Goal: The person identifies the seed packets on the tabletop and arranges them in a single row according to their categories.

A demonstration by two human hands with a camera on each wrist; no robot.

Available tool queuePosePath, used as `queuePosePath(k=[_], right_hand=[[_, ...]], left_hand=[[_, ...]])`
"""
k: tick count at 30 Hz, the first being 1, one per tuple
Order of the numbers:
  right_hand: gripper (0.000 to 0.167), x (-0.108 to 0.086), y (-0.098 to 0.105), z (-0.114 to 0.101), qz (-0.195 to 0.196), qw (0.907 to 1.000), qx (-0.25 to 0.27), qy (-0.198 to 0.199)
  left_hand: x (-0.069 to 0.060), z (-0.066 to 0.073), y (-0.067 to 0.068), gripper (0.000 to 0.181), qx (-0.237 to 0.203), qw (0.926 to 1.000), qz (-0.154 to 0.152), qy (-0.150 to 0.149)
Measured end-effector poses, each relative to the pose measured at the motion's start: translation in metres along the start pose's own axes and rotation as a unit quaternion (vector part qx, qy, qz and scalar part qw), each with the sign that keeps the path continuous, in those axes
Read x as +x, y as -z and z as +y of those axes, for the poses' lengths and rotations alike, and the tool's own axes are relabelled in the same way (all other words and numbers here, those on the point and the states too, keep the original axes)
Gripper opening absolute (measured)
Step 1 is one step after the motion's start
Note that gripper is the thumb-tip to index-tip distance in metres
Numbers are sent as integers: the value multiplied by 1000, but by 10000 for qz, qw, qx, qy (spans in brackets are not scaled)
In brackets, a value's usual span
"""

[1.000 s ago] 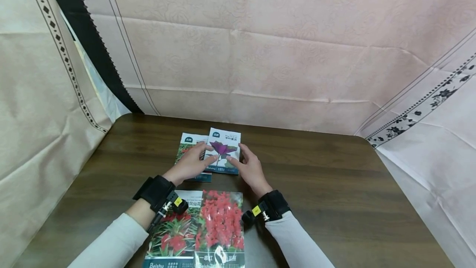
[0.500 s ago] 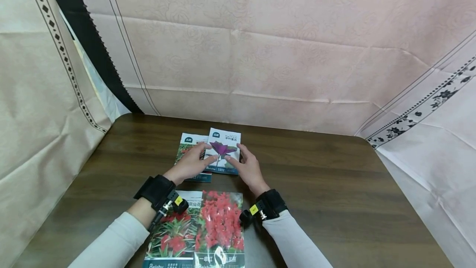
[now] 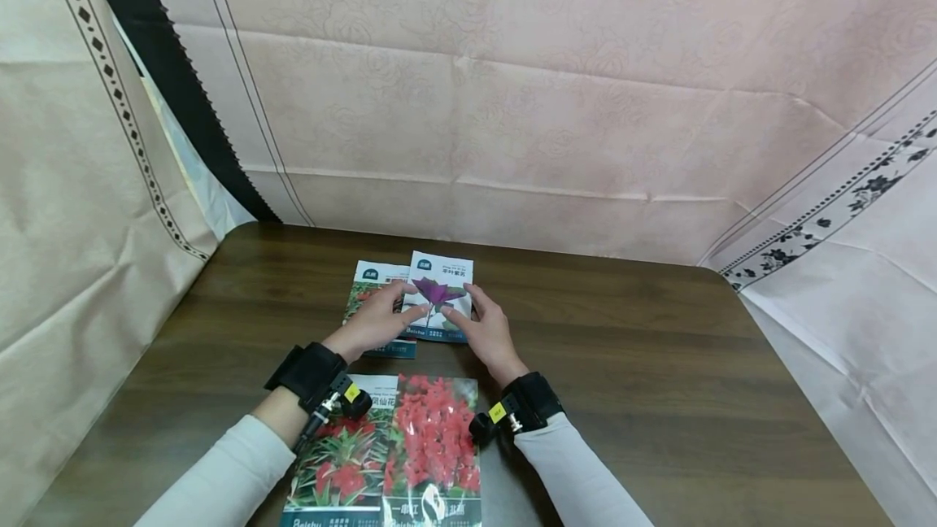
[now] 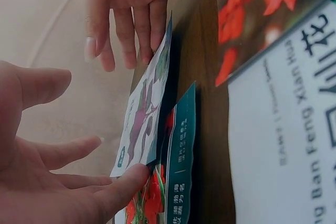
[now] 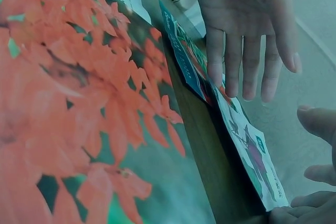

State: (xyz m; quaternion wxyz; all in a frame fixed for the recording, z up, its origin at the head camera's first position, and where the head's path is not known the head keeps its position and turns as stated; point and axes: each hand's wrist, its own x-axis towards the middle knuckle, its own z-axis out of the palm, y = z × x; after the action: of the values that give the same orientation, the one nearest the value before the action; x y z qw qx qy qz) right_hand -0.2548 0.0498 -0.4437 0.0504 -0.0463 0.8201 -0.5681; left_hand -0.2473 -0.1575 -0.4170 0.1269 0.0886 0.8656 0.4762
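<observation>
A seed packet with a purple flower (image 3: 448, 269) lies near the far side of the table. It overlaps the right side of a red-flower seed packet (image 3: 381, 272). My left hand (image 3: 375, 320) reaches over the red-flower packet, its fingers extended at the purple-flower packet's left edge; in the left wrist view one fingertip (image 4: 137, 174) touches that packet's corner. At the opposite edge is my right hand (image 3: 492, 335), fingers loosely extended and thumb raised over the packet. In the right wrist view, the right hand (image 5: 315, 182) has its lower fingers against the packet's end.
Two larger flower packets lie side by side nearer me: one with spiky green leaves and red blooms (image 3: 342, 462), one covered in red blossoms (image 3: 436, 437). The brown wooden table (image 3: 659, 397) extends to both sides. Pale patterned cloth (image 3: 549, 104) hangs behind it.
My right hand has shifted slightly to the left, toward the purple-flower packet. The left hand and the packets look practically unmoved.
</observation>
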Motion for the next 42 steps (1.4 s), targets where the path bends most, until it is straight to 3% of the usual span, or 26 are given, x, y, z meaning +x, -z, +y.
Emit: queuePosePath(k=[9, 15, 24, 42], right_hand=[[67, 0, 1, -5, 0, 9990, 362, -249], [59, 2, 3, -7, 247, 9968, 601, -470], [48, 4, 2, -5, 597, 9925, 855, -644], [36, 3, 1, -3, 833, 9883, 1113, -623]], left_hand=[[1, -2, 2, 62, -178, 9997, 91, 151], [1, -3, 2, 60, -265, 9992, 175, 253], [2, -7, 2, 52, -356, 9970, 673, 168], [-1, -9, 2, 55, -368, 9956, 842, 172]])
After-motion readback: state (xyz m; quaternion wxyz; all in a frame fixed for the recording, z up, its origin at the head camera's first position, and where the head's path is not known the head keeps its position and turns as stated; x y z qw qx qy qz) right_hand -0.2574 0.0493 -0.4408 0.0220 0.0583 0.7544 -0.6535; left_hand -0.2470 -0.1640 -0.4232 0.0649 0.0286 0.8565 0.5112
